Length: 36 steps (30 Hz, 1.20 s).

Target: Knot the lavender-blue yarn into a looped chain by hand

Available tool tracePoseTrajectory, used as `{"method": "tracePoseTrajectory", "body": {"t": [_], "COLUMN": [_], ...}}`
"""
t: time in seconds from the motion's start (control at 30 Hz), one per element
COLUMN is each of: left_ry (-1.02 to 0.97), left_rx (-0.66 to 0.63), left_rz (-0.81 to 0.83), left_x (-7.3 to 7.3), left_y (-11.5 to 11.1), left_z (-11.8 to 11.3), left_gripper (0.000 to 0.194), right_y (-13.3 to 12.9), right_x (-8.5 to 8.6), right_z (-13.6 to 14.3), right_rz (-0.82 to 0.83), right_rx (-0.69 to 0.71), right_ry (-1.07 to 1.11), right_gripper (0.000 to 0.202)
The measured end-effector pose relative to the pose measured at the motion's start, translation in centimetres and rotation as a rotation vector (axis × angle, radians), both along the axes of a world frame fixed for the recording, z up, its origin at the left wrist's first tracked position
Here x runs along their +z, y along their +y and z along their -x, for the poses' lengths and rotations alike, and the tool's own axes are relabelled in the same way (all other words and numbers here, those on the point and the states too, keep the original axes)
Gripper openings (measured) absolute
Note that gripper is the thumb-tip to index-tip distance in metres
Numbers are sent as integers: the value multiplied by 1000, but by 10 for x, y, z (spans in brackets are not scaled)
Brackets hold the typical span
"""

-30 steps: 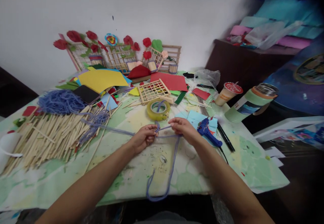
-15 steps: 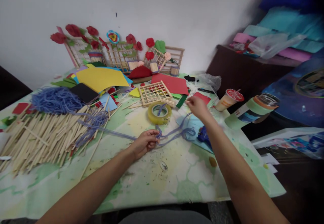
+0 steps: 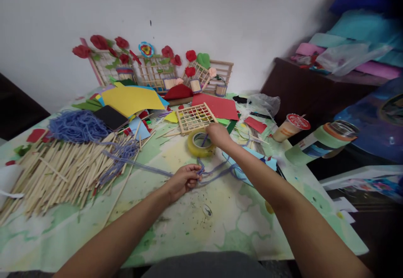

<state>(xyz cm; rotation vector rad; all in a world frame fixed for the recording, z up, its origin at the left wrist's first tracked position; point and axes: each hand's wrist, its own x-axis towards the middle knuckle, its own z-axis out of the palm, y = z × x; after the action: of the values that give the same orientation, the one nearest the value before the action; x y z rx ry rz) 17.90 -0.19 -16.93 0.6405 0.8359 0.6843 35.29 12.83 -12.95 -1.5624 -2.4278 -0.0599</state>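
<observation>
Near the middle of the table, my left hand (image 3: 184,180) pinches blue-purple yarn (image 3: 201,168) where it forms a small knot or loop. Strands run from there left to a tangle by the sticks and right towards a blue sheet. My right hand (image 3: 217,135) is closed at the right edge of a yellow tape roll (image 3: 191,144), in front of a small wooden lattice (image 3: 193,118). A bit of yarn lies inside the roll's hole, by the right fingers. What the right fingers grip is too hidden to make out.
Wooden sticks (image 3: 72,173) and a yarn heap (image 3: 78,126) cover the left side. Behind stand lattices with red paper flowers (image 3: 99,42), near yellow paper (image 3: 134,100) and red paper (image 3: 220,106). A drink cup (image 3: 291,127) and a bottle (image 3: 319,141) stand at the right.
My right hand has moved left, from beside the green strip to the tape roll. My left hand keeps hold of the yarn. The view has shifted slightly.
</observation>
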Motion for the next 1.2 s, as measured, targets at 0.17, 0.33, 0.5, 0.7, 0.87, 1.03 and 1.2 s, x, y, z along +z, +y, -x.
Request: {"method": "tracePoseTrajectory", "body": {"t": [0.17, 0.33, 0.5, 0.7, 0.87, 1.03, 1.2], "left_ry": [57, 145, 148, 129, 83, 78, 145], "left_rx": [-115, -94, -62, -53, -100, -103, -92], "left_rz": [26, 42, 70, 55, 39, 38, -19], "left_x": [3, 4, 4, 2, -1, 0, 2], "left_y": [12, 27, 30, 28, 29, 27, 21], "left_z": [-7, -18, -21, -15, -14, -12, -6], "left_gripper": [26, 20, 19, 18, 14, 11, 13], "right_y": [16, 33, 28, -53, -115, -125, -116], "right_x": [18, 28, 26, 12, -24, -46, -46], "right_z": [-13, -28, -36, -13, 8, 13, 15], "right_rz": [-55, -169, -193, -204, 223, 331, 469], "right_rx": [15, -105, -235, -163, -79, -93, -130], "right_ry": [-48, -31, 29, 284, 403, 514, 588], "right_gripper": [21, 27, 28, 23, 13, 13, 24]}}
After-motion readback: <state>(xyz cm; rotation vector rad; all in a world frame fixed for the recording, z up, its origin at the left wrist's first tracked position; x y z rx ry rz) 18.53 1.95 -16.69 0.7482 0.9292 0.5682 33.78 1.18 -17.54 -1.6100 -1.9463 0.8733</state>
